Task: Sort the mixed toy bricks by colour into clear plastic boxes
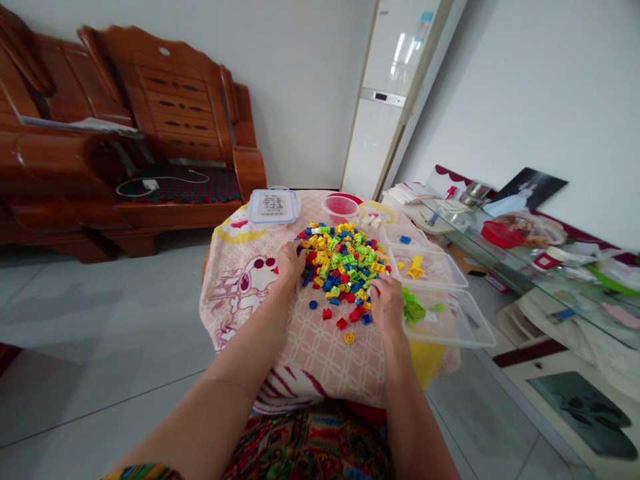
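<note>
A heap of small toy building bricks in yellow, green, red and blue lies on a cloth-covered round table. At the heap's left edge is my left hand, its fingers curled in against the bricks. My right hand is closed at the right edge, fingertips among the bricks. What either hand pinches is too small to make out. Loose pieces lie nearer me, including a round yellow piece, a round blue piece and a red brick. Beside my right hand, a clear plastic tray holds green bricks.
Another clear tray holds yellow bricks; one behind it has a blue brick. A pink round tub and a lidded clear box stand at the back. A cluttered glass shelf is right, a wooden bench left.
</note>
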The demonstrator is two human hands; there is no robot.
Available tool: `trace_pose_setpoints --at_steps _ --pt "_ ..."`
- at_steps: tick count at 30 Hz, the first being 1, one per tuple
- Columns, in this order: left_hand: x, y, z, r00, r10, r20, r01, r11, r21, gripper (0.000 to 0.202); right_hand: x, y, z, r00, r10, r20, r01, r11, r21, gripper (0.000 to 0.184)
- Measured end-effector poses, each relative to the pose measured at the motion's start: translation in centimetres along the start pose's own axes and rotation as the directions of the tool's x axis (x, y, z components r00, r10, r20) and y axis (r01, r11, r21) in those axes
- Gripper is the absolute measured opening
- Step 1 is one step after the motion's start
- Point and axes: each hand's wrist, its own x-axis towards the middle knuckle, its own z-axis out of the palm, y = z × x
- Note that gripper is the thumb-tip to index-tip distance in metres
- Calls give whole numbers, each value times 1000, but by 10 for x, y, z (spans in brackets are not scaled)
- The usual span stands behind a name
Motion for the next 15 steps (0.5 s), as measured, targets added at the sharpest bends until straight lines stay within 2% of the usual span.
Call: trace_pose_setpoints --at_steps 5,15 --pt "0 0 0 1000 -12 10 11 1000 7 37 1 1 19 994 4 107 3 998 -67 27" --pt "1 0 -1 1000 -15 10 15 1000 -4 38 -2 5 23 996 24 90 -17 997 -80 19"
